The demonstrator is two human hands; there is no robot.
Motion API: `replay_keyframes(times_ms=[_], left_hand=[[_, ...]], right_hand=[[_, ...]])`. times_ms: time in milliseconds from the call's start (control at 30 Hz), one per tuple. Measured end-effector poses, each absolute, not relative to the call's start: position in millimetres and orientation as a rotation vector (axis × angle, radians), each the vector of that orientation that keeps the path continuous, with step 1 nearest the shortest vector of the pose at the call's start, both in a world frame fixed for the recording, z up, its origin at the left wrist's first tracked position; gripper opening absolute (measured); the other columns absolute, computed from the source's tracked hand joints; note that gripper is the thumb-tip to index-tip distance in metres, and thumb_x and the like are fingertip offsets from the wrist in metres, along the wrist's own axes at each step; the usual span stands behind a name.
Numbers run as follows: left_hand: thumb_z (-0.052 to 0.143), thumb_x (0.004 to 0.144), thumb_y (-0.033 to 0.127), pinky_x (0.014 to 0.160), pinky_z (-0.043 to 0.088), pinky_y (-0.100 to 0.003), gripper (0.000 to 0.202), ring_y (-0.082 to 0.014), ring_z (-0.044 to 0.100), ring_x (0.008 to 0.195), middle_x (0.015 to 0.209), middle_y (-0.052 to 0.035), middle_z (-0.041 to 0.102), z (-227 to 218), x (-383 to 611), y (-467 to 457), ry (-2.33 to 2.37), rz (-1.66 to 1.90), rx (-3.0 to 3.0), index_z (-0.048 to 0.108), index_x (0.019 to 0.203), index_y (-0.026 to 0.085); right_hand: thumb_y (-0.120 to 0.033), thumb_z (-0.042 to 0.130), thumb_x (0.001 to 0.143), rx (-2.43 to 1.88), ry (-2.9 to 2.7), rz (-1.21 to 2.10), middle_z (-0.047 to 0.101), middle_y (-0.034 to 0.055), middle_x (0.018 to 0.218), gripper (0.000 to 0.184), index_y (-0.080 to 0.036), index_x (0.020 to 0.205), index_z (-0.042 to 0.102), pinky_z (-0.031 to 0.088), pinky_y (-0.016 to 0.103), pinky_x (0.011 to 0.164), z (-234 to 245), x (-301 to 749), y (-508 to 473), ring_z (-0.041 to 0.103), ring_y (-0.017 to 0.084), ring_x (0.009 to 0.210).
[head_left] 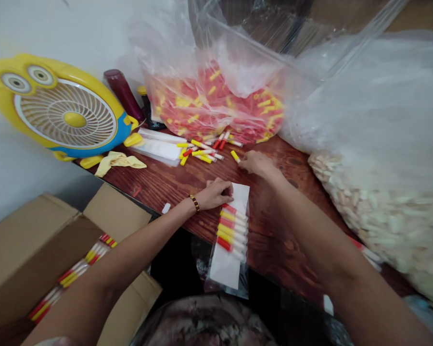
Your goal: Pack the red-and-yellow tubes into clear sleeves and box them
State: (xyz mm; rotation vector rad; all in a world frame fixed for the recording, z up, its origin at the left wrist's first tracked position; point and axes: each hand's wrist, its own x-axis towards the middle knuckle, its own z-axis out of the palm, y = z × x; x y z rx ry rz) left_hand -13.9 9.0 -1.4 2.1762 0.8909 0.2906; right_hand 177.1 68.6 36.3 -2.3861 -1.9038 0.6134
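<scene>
You're apparently mid-fill: left grip (pixel 215 193) pinching the top of the clear sleeve (pixel 224 274) overhanging the desk (pixel 285 245), right grip (pixel 257 164) seemingly closed on a yellow-capped marker (pixel 235 156) beside the loose pile (pixel 202 153), so next calls for adding it to the sleeved row (pixel 227 232).

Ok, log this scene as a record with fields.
Left hand: at a white card in clear plastic
Right hand: at a yellow-capped white marker, grip unclear
On card: row of red- and yellow-capped white markers
Behind: clear plastic bag of red and yellow pieces
Left side: yellow-and-blue plastic fan, brown cardboard box
Right side: translucent plastic bag of pale pieces
Surface: reddish-brown wooden table
</scene>
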Motion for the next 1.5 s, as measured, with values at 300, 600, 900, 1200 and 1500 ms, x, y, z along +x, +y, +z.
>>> replay_keyframes(times_ms=[300, 600, 900, 1200, 1500], left_hand=[[0.052, 0.086, 0.022, 0.090, 0.026, -0.037, 0.006, -0.0184, 0.050, 0.098, 0.088, 0.0006, 0.059, -7.9, -15.6, 3.2, 0.846, 0.305, 2.254, 0.047, 0.084, 0.020], [0.054, 0.086, 0.025, 0.096, 0.024, -0.039, 0.006, -0.0181, 0.052, 0.099, 0.087, 0.0009, 0.061, -9.8, -15.8, 0.1, 0.868, 0.342, 2.238, 0.051, 0.085, 0.020], [0.048, 0.090, 0.045, 0.086, 0.041, -0.030, 0.033, -0.0171, 0.058, 0.093, 0.099, -0.0060, 0.065, -2.6, -15.5, 2.4, 0.830, 0.834, 1.718, 0.057, 0.104, 0.016], [0.072, 0.072, 0.053, 0.055, 0.036, -0.021, 0.045, -0.0065, 0.048, 0.052, 0.060, 0.0026, 0.050, 39.6, -13.3, -22.8, 0.697, 0.523, 0.909, 0.058, 0.077, 0.011], [0.048, 0.092, 0.040, 0.052, 0.029, -0.022, 0.034, -0.0075, 0.038, 0.051, 0.057, 0.0041, 0.040, 37.0, -5.8, -36.9, 0.808, 0.667, 1.329, 0.058, 0.076, 0.012]], right_hand=[[-0.036, 0.055, 0.087, -2.209, -2.137, 0.282, 0.062, 0.0211, 0.119, 0.039, -0.015, 0.119, 0.053, 0.043, 0.045, 0.089, 34.3, 161.4, 43.2, 0.059, 0.034, 0.109], [-0.027, 0.053, 0.079, -2.068, -1.951, 0.706, 0.068, 0.0151, 0.096, 0.032, -0.014, 0.109, 0.054, 0.048, 0.034, 0.071, 29.5, 186.4, 38.1, 0.065, 0.027, 0.086], [-0.029, 0.068, 0.067, -1.420, -1.278, 1.190, 0.061, -0.0038, 0.067, 0.043, -0.022, 0.100, 0.042, 0.037, 0.020, 0.037, 38.6, 188.1, -20.6, 0.058, 0.013, 0.046], [-0.047, 0.066, 0.077, -1.224, -1.351, 1.140, 0.062, -0.0018, 0.067, 0.035, -0.021, 0.087, 0.046, 0.046, 0.022, 0.045, 45.7, 165.0, -57.0, 0.062, 0.014, 0.055], [-0.041, 0.051, 0.090, -1.360, -1.629, 0.908, 0.058, -0.0014, 0.061, 0.025, -0.018, 0.086, 0.062, 0.042, 0.022, 0.050, 54.3, 170.7, -74.4, 0.055, 0.011, 0.052]])
